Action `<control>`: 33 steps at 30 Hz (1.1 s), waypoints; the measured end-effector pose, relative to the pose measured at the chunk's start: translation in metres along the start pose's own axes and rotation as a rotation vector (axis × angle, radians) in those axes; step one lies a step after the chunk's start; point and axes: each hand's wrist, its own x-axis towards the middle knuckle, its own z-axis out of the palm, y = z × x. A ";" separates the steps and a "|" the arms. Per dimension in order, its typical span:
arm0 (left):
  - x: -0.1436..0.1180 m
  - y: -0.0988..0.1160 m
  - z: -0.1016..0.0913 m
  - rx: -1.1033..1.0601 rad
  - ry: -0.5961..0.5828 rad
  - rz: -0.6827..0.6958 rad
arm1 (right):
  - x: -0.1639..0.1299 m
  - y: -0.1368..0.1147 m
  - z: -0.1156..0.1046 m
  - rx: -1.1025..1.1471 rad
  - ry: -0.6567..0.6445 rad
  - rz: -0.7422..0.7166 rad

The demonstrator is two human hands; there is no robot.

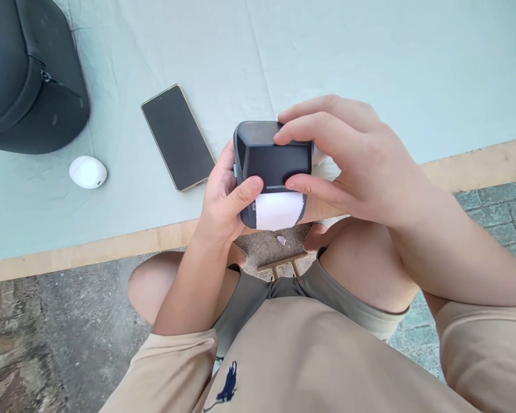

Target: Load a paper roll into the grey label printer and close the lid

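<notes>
A small black label printer [277, 159] marked NIIMBOT is held up above the near edge of the table. White label paper [279, 210] sticks out of its near side, with a ragged end. My left hand [226, 201] grips the printer's left side, its thumb on the top near the front and its other fingers mostly hidden beneath. From the right, my right hand [348, 155] closes on the dark cover, fingertips at the far part and thumb by the printed name. Part of something white shows behind the right hand, too hidden to name.
Left of the printer, a smartphone [178, 137] lies face up on the pale cloth [189, 40]. Farther left are a white rounded case [88, 172] and a black zipped bag [30, 74]. The table's wooden edge [112, 246] runs above my knees. A paper scrap [281, 240] lies on the ground.
</notes>
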 end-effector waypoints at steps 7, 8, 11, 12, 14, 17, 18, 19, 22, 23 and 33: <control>0.002 0.000 0.003 -0.035 0.004 0.008 | -0.005 0.003 0.004 0.013 0.068 -0.009; 0.003 0.000 0.005 -0.051 0.011 0.000 | -0.005 0.004 0.004 0.031 0.091 -0.005; 0.005 -0.001 0.007 -0.071 0.079 -0.010 | -0.005 0.005 0.003 0.058 0.132 0.047; 0.006 -0.002 0.007 -0.063 0.107 -0.005 | -0.005 0.005 0.003 0.054 0.128 0.054; 0.007 -0.003 0.006 -0.038 0.138 0.012 | -0.004 0.006 0.003 0.034 0.097 0.059; 0.008 -0.003 0.004 -0.025 0.128 0.026 | -0.004 0.007 0.004 0.010 0.053 0.055; 0.008 -0.003 0.004 -0.026 0.122 0.027 | -0.004 0.008 0.004 0.009 0.046 0.049; 0.008 -0.003 0.004 -0.025 0.120 0.025 | -0.004 0.008 0.004 0.011 0.047 0.033; 0.007 -0.003 0.005 -0.022 0.144 0.019 | -0.005 0.009 0.004 0.033 0.062 -0.051; 0.006 -0.003 0.005 -0.022 0.157 0.019 | -0.005 0.009 0.004 0.040 0.056 -0.067; 0.008 0.002 0.007 -0.104 0.096 -0.079 | -0.007 -0.004 -0.003 -0.111 0.367 0.081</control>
